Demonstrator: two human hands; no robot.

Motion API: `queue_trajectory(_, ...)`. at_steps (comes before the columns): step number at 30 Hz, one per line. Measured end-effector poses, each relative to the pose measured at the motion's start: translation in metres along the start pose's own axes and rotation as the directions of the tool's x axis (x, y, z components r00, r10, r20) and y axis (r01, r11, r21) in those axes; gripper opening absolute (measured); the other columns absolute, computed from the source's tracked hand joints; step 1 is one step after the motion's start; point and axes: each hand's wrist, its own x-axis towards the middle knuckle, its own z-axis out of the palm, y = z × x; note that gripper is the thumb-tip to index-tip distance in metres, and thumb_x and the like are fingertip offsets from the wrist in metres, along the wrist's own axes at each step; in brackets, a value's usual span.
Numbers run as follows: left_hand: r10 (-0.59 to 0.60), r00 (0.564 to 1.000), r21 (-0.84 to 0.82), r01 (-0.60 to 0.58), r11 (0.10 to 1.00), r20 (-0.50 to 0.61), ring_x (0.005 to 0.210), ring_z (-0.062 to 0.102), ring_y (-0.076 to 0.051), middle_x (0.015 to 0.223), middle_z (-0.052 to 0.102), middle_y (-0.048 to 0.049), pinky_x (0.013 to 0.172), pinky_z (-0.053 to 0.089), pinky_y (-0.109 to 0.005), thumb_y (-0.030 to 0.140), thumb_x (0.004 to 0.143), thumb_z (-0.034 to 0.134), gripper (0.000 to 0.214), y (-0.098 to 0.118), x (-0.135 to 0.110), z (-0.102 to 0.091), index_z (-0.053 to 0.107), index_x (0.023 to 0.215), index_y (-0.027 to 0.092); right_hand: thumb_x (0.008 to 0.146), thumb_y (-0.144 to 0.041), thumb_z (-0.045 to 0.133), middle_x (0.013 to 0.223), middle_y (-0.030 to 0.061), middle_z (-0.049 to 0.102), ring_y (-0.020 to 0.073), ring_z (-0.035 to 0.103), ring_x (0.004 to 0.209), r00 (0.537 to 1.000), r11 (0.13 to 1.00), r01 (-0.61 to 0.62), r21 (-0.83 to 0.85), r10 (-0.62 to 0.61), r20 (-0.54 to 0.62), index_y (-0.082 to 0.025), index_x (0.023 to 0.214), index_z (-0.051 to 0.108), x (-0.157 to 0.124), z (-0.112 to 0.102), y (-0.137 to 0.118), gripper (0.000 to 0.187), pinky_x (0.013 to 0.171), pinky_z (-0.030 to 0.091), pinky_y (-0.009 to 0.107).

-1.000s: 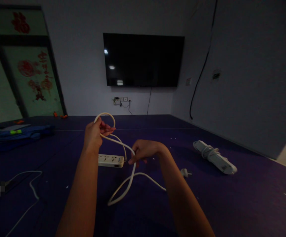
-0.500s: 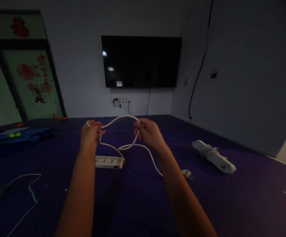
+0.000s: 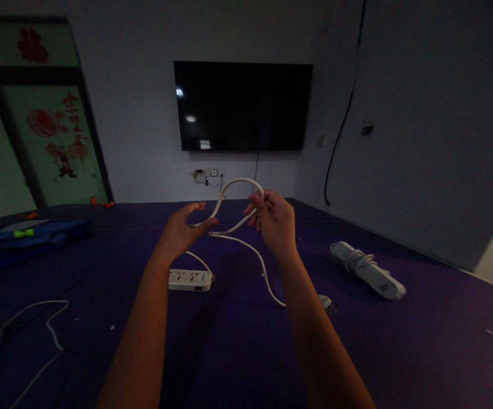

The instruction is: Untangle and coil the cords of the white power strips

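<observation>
A white power cord (image 3: 241, 180) rises in a loop between my two hands above the purple floor. My right hand (image 3: 275, 218) pinches the right side of this loop between thumb and fingers. On the other side, my left hand (image 3: 184, 230) has its thumb and index finger spread apart. The cord passes by its thumb and palm; its other fingers are hidden. Below lies a white power strip (image 3: 190, 280), its left end covered by my left forearm. The cord's far stretch runs down to a plug (image 3: 326, 303) beside my right forearm.
To the right lies a second white power strip (image 3: 368, 270) with its cord wound round it. A thin white cable (image 3: 53, 324) and blue cloth (image 3: 37, 236) are at left. A television (image 3: 244, 106) hangs on the wall ahead, with a black cable (image 3: 341, 133) to its right.
My left hand has moved right and spread its thumb and index finger. My right hand has moved up and right with the cord. The loop is now narrower and higher.
</observation>
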Motion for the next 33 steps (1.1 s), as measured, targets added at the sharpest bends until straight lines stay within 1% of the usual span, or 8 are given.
queue_trajectory(4,0.073,0.953,0.058,-0.094,0.994,0.294,0.092,0.061,-0.022,0.096,0.068,-0.0062,0.080,0.044,-0.030,0.025,0.049,0.079,0.046,0.000,-0.005,0.011,0.067,0.094,0.022,0.084,-0.040,0.050,0.062,-0.0017,0.057,0.0049,0.048,0.043,0.999,0.998,-0.001,0.063,0.003,-0.034,-0.018,0.083,0.052,0.000,-0.001,-0.004,0.022,0.036,0.032,0.018)
queue_trajectory(11,0.039,0.912,0.054,-0.067,0.996,0.407,0.055,0.055,-0.015,0.060,0.062,-0.0022,0.053,0.038,-0.025,0.037,0.075,0.056,0.023,-0.001,-0.009,0.036,0.064,0.065,0.019,0.084,-0.044,0.049,0.068,0.0001,0.060,0.0048,0.049,0.045,1.000,0.993,-0.013,0.115,0.013,0.000,-0.018,0.091,0.055,-0.002,0.004,-0.006,0.027,0.038,0.035,0.017)
queue_trajectory(18,-0.175,0.984,-0.332,0.159,0.930,-0.017,0.040,0.032,-0.007,0.044,0.037,0.0067,0.042,0.023,-0.020,0.031,0.074,0.057,0.021,-0.007,0.001,0.031,0.056,0.060,0.016,0.074,-0.039,0.063,0.105,0.0086,0.061,0.0108,0.059,0.074,0.970,0.990,-0.114,-0.083,0.129,0.205,-0.020,0.126,0.047,0.002,-0.007,0.018,0.058,0.062,0.049,0.025)
queue_trajectory(21,-0.309,0.936,-0.570,0.164,0.805,-0.167,0.036,0.025,-0.004,0.041,0.031,0.0088,0.039,0.019,-0.019,0.030,0.074,0.059,0.024,-0.011,0.008,0.019,0.050,0.056,0.016,0.054,-0.032,0.078,0.106,0.0093,0.062,0.0148,0.060,0.081,0.806,0.898,-0.178,-0.403,0.368,0.464,-0.019,0.123,0.052,-0.003,-0.014,0.039,0.074,0.071,0.049,0.029)
queue_trajectory(25,-0.429,0.861,-0.731,0.103,0.675,-0.274,0.033,0.024,-0.003,0.040,0.029,0.0102,0.038,0.026,-0.017,0.032,0.076,0.060,0.029,-0.017,0.015,-0.005,0.045,0.056,0.017,0.041,-0.023,0.083,0.072,0.0009,0.066,0.0143,0.060,0.062,0.329,0.665,-0.161,-0.729,0.733,0.596,-0.017,0.091,0.067,-0.014,-0.010,0.068,0.053,0.058,0.048,0.025)
queue_trajectory(28,-0.547,0.794,-0.807,0.127,0.577,-0.266,0.031,0.026,-0.003,0.039,0.031,0.0101,0.042,0.034,-0.017,0.030,0.083,0.052,0.030,-0.021,0.016,-0.024,0.043,0.058,0.018,0.056,-0.023,0.075,0.054,-0.0009,0.062,0.0111,0.057,0.050,0.098,0.549,-0.246,-0.799,0.834,0.543,-0.014,0.068,0.064,-0.022,-0.002,0.085,0.020,0.050,0.046,0.022)
queue_trajectory(31,-0.616,0.761,-0.867,0.150,0.475,-0.206,0.031,0.027,-0.004,0.038,0.032,0.0093,0.046,0.039,-0.018,0.028,0.089,0.041,0.033,-0.024,0.016,-0.039,0.041,0.057,0.018,0.077,-0.034,0.058,0.044,0.0001,0.056,0.0092,0.053,0.042,0.114,0.550,-0.334,-0.766,0.830,0.546,-0.013,0.058,0.057,-0.024,0.003,0.094,0.028,0.045,0.043,0.020)
queue_trajectory(33,-0.624,0.765,-0.896,0.155,0.417,-0.159,0.030,0.027,-0.004,0.038,0.033,0.0087,0.048,0.041,-0.020,0.028,0.090,0.038,0.035,-0.026,0.016,-0.046,0.040,0.056,0.018,0.083,-0.041,0.048,0.038,-0.0023,0.049,0.0087,0.048,0.036,0.311,0.613,-0.420,-0.669,0.790,0.529,-0.014,0.059,0.053,-0.022,0.006,0.097,0.037,0.041,0.038,0.019)
